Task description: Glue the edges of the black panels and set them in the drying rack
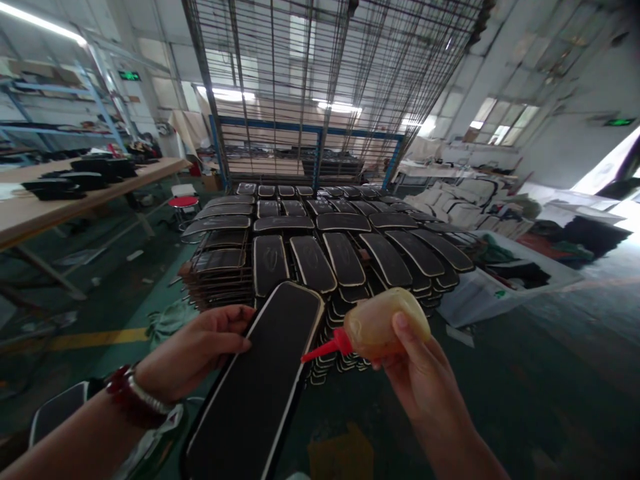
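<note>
One bottle (pixel 377 321) of amber liquid (pixel 373 346)

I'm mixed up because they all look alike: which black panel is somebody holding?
The front panel, gripped at its left edge by the left hand; a red nozzle is at its right edge. No hand holds the panels behind.

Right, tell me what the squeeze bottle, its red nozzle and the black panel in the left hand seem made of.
Squeeze bottle: likely smooth translucent plastic; darker amber shows through low down. Red nozzle: probably plastic, opaque, evenly coloured. Black panel: matte, smooth face, perhaps plastic or coated board; no weave shows, so material stays open.
</note>
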The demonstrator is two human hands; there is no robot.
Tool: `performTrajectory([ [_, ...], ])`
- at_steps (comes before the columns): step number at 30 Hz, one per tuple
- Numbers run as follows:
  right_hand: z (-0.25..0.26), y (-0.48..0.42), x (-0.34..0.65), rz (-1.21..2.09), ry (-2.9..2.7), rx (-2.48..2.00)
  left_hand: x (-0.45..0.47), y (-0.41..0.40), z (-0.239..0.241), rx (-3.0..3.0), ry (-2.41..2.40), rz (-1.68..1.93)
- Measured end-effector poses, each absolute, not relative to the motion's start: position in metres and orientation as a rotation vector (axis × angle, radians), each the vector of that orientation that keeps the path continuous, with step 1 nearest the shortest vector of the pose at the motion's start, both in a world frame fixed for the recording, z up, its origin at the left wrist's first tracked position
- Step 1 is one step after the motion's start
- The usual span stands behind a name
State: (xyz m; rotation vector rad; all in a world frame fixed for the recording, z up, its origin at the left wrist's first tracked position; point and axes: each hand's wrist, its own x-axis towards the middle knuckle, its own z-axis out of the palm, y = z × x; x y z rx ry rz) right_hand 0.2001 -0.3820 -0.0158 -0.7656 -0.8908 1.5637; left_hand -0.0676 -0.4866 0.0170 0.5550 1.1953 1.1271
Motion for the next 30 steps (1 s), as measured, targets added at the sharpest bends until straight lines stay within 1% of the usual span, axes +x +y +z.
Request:
performTrajectory([
  [16,-0.039,-0.415,0.199,1.767,-0.995,-0.703,-0.076,-0.491,0.021,0.469,1.294,1.298],
  [24,-0.045,-0.415,0.200,1.780,-1.033,-0.651,-0.080,-0.498,0.024,0.378,1.363,1.464],
  [30,-0.037,-0.408,0.196,1.711,-1.001,-0.661,-0.086,-0.514,0.018,0.240,1.357,1.643],
])
